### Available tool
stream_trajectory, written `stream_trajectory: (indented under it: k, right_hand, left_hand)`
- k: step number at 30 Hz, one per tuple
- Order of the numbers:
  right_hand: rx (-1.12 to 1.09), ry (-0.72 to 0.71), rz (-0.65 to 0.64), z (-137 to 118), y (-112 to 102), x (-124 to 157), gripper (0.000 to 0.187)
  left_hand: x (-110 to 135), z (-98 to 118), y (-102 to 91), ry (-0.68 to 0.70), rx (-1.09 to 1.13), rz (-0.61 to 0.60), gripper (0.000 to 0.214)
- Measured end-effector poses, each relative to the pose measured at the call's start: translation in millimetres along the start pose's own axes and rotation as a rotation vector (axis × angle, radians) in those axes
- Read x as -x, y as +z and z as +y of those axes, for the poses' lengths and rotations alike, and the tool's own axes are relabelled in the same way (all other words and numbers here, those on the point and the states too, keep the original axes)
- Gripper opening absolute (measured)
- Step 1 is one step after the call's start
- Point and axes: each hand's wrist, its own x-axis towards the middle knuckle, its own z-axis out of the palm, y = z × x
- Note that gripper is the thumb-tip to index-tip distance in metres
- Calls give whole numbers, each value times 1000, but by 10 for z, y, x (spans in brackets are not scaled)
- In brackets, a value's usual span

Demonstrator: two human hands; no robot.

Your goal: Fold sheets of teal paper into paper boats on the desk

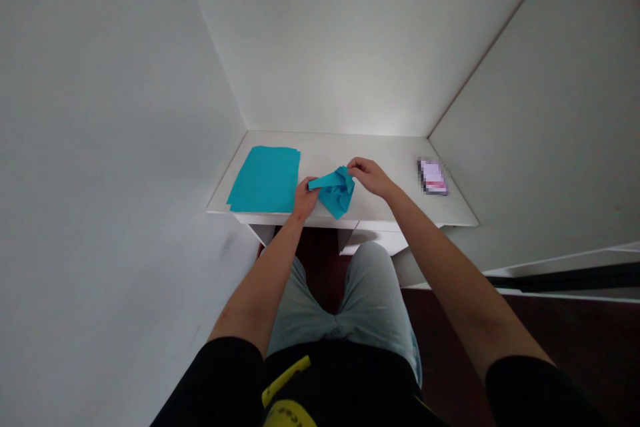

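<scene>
A folded piece of blue paper (337, 192) is held above the white desk, between my two hands. It has several creased, angled faces and a narrow strip reaching to the left. My left hand (305, 197) is closed around the end of that strip. At the paper's upper right edge, the fingers of my right hand (369, 175) pinch a corner. Part of the folds is hidden behind my left fingers. Just left of my left hand lies a stack of flat blue paper sheets (266, 179), its edges slightly uneven.
The white desk (395, 205) meets walls at the back and both sides. A phone-like object (433, 177), blurred by pixelation, lies near its right end. Below the front edge is a drawer (377, 239), and my knees are close under it.
</scene>
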Motion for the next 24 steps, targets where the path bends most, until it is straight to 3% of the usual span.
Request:
stream_trajectory:
  k: [6, 13, 18, 24]
  right_hand:
    - [-304, 210, 88, 12, -159, 33, 26]
    - [-347, 350, 147, 284, -256, 114, 21]
    - [-93, 438, 251, 494, -79, 128, 26]
    - [-10, 302, 361, 457, 247, 317, 68]
  left_hand:
    - [20, 25, -15, -57, 78, -38, 38]
    - [19, 19, -29, -75, 6, -49, 36]
    - [16, 32, -24, -47, -12, -75, 34]
    - [29, 73, -25, -52, -46, -79, 33]
